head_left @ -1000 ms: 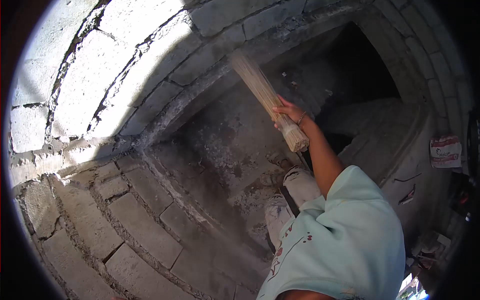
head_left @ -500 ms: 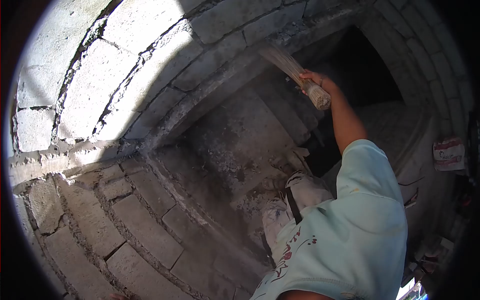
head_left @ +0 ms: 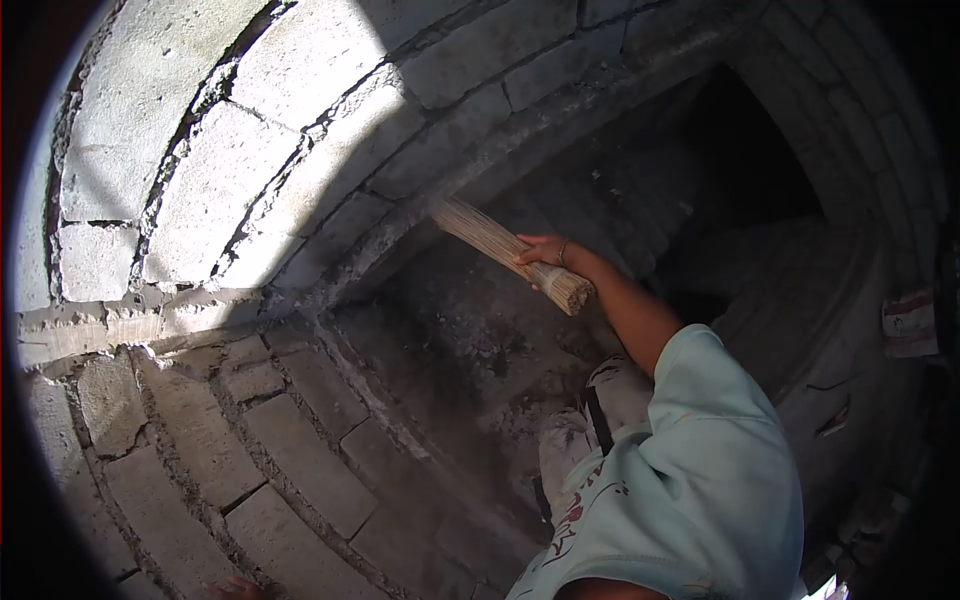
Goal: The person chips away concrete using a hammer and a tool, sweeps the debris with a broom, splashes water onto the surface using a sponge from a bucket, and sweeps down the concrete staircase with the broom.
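Observation:
My right hand [head_left: 545, 255], with a bracelet at the wrist, is wrapped round a stick broom [head_left: 490, 232], a bundle of thin pale sticks bound near its butt end. The bristle tips are blurred and reach the concrete ledge [head_left: 400, 222] at the foot of the upper block wall. Only the fingers of my left hand [head_left: 237, 589] show, at the bottom left edge. They lie against the lower block wall [head_left: 300, 440], apparently flat, with nothing visible in them.
Rubble and dust cover the floor [head_left: 470, 330] below the broom, near my legs. A dark opening [head_left: 745, 150] lies at the upper right. A printed sack [head_left: 910, 322] stands at the right edge. Sunlight falls on the upper left blocks [head_left: 200, 170].
My right hand has swept the broom left and down along the ledge. The fingers of my left hand show a little more at the bottom edge. The view has shifted slightly.

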`<state>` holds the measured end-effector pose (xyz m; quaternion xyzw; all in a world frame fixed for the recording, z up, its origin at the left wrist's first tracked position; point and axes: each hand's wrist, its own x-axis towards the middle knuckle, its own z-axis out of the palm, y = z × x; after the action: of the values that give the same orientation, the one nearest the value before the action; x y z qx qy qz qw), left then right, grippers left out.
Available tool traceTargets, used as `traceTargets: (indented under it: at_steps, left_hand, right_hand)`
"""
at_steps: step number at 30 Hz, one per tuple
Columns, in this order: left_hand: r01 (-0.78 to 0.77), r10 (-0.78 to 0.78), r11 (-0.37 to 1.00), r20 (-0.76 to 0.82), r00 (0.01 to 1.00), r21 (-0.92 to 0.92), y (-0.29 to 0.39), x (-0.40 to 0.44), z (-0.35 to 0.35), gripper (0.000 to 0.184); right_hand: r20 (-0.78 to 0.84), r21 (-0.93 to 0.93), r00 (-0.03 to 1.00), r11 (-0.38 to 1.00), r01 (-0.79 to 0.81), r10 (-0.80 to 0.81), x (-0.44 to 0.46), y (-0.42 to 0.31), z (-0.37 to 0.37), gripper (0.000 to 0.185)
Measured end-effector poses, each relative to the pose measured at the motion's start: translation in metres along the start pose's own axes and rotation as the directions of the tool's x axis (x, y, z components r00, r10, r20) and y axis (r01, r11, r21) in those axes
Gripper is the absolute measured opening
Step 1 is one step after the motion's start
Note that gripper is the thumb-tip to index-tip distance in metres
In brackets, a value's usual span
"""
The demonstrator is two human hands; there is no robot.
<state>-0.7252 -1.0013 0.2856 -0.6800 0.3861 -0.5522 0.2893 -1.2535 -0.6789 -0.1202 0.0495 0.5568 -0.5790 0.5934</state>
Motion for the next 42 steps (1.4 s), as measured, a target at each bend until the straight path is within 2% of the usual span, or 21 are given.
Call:
traceTargets:
  at_steps: [4,6,8,10,12,14,15,16,18,22,25,27,29,31,32,33,35,36,37,38,42]
  left_hand:
    - [0.096,-0.121,0.944,-0.059,0.991,-0.317,0.002,0.006,0.016,0.069]
    - [0.073,-0.096,0.958,-0.069,0.993,-0.278,0.003,0.009,0.018,0.069]
    - [0.032,-0.044,0.976,-0.052,0.998,-0.213,0.001,0.011,0.023,0.068]
    - [-0.023,0.015,0.983,-0.043,0.999,-0.180,-0.001,0.017,0.026,0.068]
    - [-0.056,0.040,0.968,-0.068,0.997,-0.244,0.000,0.022,0.030,0.067]
    - [0.015,-0.084,0.873,-0.121,0.989,-0.487,0.010,0.017,0.015,0.067]
    - [0.062,-0.226,0.722,-0.151,0.962,-0.689,0.011,0.017,0.016,0.066]
    - [0.080,-0.231,0.730,-0.135,0.964,-0.679,0.025,0.042,0.043,0.066]
    - [0.147,-0.699,0.480,-0.276,0.660,-0.865,0.063,0.099,0.110,0.060]
    - [0.263,-0.723,0.539,-0.279,0.632,-0.800,0.119,0.067,0.045,0.065]
    - [0.125,-0.741,0.439,-0.279,0.611,-0.890,0.190,0.041,0.016,0.065]
    - [-0.205,-0.801,0.266,-0.334,0.497,-0.942,0.251,-0.003,-0.034,0.064]
    - [-0.183,-0.647,0.346,-0.376,0.663,-0.920,0.307,-0.037,-0.055,0.064]
    - [-0.138,-0.638,0.351,-0.344,0.689,-0.926,0.324,-0.038,-0.054,0.062]
    - [-0.089,-0.636,0.361,-0.314,0.705,-0.928,0.329,-0.028,-0.056,0.061]
    - [-0.113,-0.637,0.343,-0.320,0.702,-0.932,0.328,-0.014,-0.052,0.061]
    - [0.256,-0.634,0.435,-0.092,0.768,-0.863,0.324,0.007,-0.035,0.066]
    - [0.248,-0.624,0.439,-0.095,0.776,-0.863,0.323,0.006,-0.035,0.066]
    - [0.248,-0.509,0.436,-0.010,0.861,-0.865,0.319,-0.002,-0.033,0.068]
    - [0.252,-0.382,0.432,0.077,0.921,-0.866,0.316,-0.006,-0.031,0.070]
    - [0.225,-0.377,0.490,0.028,0.926,-0.842,0.313,-0.014,-0.033,0.075]
  right_hand:
    - [-0.174,-0.020,0.985,1.000,0.008,-0.012,-0.007,-0.048,-0.115,0.074]
    - [-0.339,-0.051,0.937,0.996,0.076,-0.089,-0.034,-0.061,-0.169,0.074]
    - [-0.617,-0.107,0.755,0.975,0.197,-0.220,-0.037,-0.051,-0.222,0.077]
    - [-0.634,-0.072,0.744,0.974,0.215,-0.212,-0.074,-0.046,-0.227,0.078]
    - [-0.550,-0.052,0.808,0.974,0.222,-0.213,-0.123,-0.037,-0.188,0.078]
    - [-0.532,-0.016,0.816,0.967,0.256,-0.225,-0.144,-0.008,-0.155,0.077]
    - [-0.495,-0.002,0.832,0.958,0.288,-0.251,-0.149,0.011,-0.143,0.076]
    - [-0.453,0.014,0.847,0.948,0.319,-0.278,-0.149,0.029,-0.131,0.075]
    - [-0.378,0.091,0.899,0.957,0.275,-0.223,-0.158,0.045,-0.093,0.075]
    - [-0.151,0.151,0.957,0.951,0.272,-0.249,-0.110,0.079,-0.053,0.075]
    - [0.157,0.130,0.961,0.969,0.210,-0.229,-0.046,0.081,-0.025,0.075]
    - [0.255,0.147,0.929,0.960,0.237,-0.268,0.021,0.081,0.002,0.075]
    - [0.404,0.099,0.914,0.995,-0.015,-0.027,0.059,0.058,0.043,0.075]
    - [0.375,-0.135,0.927,0.988,0.075,-0.019,0.091,0.040,0.078,0.073]
    - [0.357,-0.119,0.933,0.988,0.097,-0.049,0.095,0.027,0.075,0.073]
    - [0.288,-0.215,0.957,0.970,0.111,-0.046,0.099,0.017,0.069,0.072]
    - [0.090,-0.105,0.995,0.993,0.049,-0.039,0.067,-0.012,0.027,0.071]
    - [-0.010,-0.042,0.999,0.998,0.035,-0.036,0.051,-0.026,0.007,0.070]
    - [-0.029,0.178,0.997,0.981,0.078,-0.074,0.042,-0.021,-0.040,0.071]
    - [-0.046,0.192,0.994,0.975,0.109,-0.102,0.029,-0.019,-0.081,0.070]
    - [-0.309,-0.023,0.947,0.996,0.087,-0.090,-0.042,-0.042,-0.102,0.068]
